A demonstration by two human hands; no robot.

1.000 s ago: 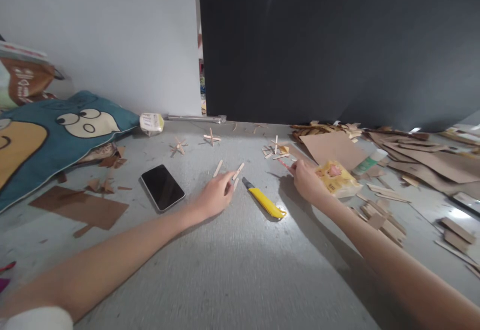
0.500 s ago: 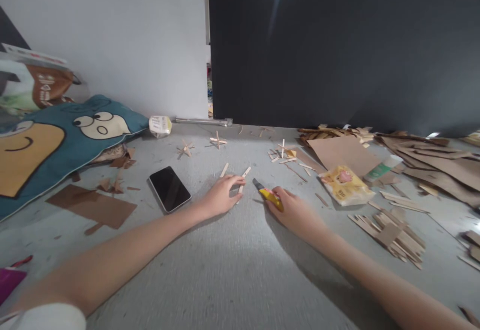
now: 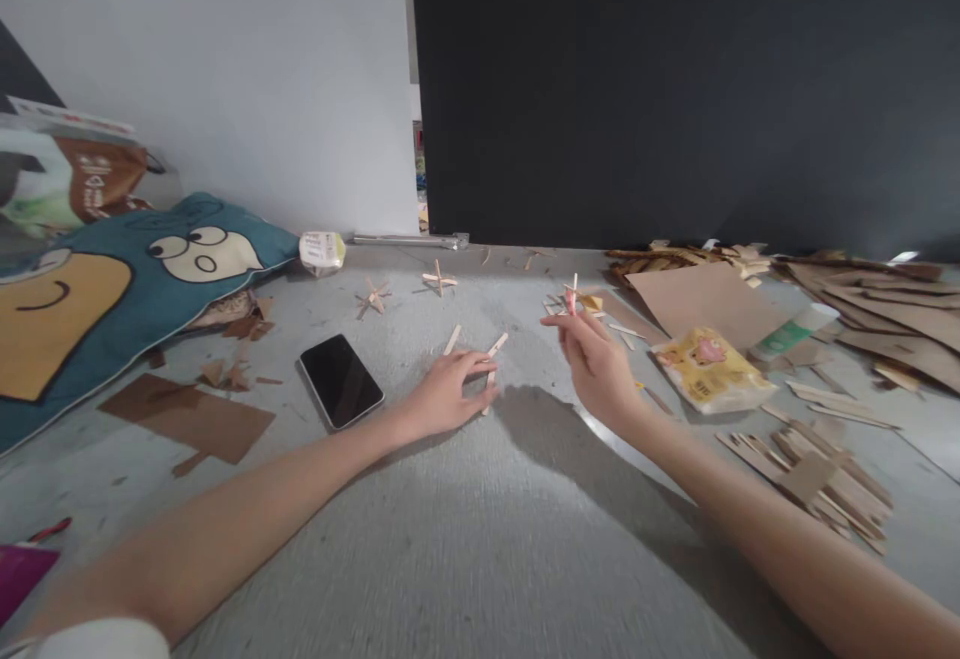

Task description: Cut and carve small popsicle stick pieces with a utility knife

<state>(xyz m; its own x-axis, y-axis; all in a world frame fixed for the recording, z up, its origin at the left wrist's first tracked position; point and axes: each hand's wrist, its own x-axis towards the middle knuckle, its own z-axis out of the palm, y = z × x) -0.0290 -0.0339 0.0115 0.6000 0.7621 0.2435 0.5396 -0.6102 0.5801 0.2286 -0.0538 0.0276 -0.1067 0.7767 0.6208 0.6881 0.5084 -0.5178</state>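
Note:
My left hand (image 3: 448,394) rests on the grey floor, its fingertips closed on a pair of flat wooden sticks (image 3: 493,351); a third stick (image 3: 451,339) lies just beyond. My right hand (image 3: 596,359) is lifted off the floor to the right of the sticks, fingers pinched together. It seems to hold the yellow utility knife, which is almost wholly hidden; only a small reddish tip (image 3: 572,297) shows at the fingertips. A black phone (image 3: 341,380) lies face up left of my left hand.
A yellow packet (image 3: 709,369) and a green-and-white tube (image 3: 787,337) lie to the right, with brown cardboard sheets (image 3: 705,301) and a pile of cut strips (image 3: 817,474). Small stick crosses (image 3: 439,279) sit farther back. A blue cartoon cushion (image 3: 127,289) lies at the left, before a dark panel (image 3: 675,89).
My right hand went from the packet to the yellow knife, closed on it, and has now risen off the floor; the knife no longer lies there. My left hand stayed on the sticks.

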